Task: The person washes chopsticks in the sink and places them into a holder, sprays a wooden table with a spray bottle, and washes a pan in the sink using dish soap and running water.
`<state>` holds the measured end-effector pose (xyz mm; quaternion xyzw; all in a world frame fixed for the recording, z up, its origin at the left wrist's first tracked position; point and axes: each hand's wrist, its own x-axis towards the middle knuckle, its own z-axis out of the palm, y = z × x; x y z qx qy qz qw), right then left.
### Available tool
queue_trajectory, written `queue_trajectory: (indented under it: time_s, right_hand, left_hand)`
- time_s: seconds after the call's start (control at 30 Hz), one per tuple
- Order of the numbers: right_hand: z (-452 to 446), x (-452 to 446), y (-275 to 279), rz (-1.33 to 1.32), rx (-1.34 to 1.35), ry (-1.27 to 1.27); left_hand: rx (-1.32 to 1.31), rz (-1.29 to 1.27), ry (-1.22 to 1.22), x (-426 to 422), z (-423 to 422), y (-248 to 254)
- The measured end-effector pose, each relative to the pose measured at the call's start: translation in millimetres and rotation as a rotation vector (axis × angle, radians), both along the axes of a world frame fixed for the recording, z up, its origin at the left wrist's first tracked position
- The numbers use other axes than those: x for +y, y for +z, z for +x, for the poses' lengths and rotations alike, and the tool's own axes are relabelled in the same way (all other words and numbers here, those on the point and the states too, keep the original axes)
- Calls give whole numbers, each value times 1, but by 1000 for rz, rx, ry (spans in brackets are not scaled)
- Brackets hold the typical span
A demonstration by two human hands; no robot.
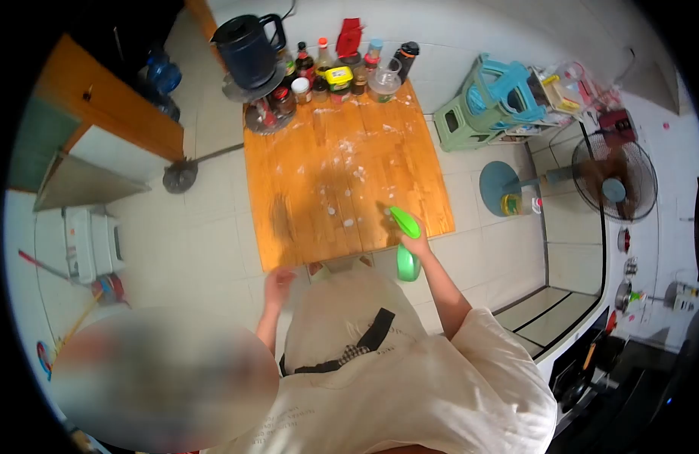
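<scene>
A green spray bottle (408, 262) with a bright green trigger head is gripped in my right hand (417, 244), at the front right corner of the wooden table (304, 204). Its head points forward over the tabletop. White powdery smears and small white bits (358, 174) are scattered across the wood. My left hand (280, 280) hangs by the table's front left corner with its fingers loosely apart, holding nothing that I can see.
Along the table's back edge stand a dark kettle (247, 51), several sauce bottles and jars (300, 89), and a clear plastic container (385, 79). Stacked stools (470, 113) and a standing fan (614, 178) are to the right. A blurred patch covers the lower left.
</scene>
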<state>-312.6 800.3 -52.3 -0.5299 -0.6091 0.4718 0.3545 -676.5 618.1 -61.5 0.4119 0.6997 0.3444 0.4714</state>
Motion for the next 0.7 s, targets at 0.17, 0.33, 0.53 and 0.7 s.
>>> queue_trajectory:
  time_s: [0.17,0.33,0.53,0.7]
  right_hand:
    - [-20,-40,92,205,-24,-247]
    - [-55,-93,209,90,248,-753]
    - [-45,-186,254,407,-58,-935]
    - [30,-288,293,356,99,-517]
  left_hand:
    - [322,203,-598,76,109,64]
    - [187,548,-789,97,200,136]
    - [-34,698,-1213,62,250,186]
    - [-91,497,-1842,37,298,217]
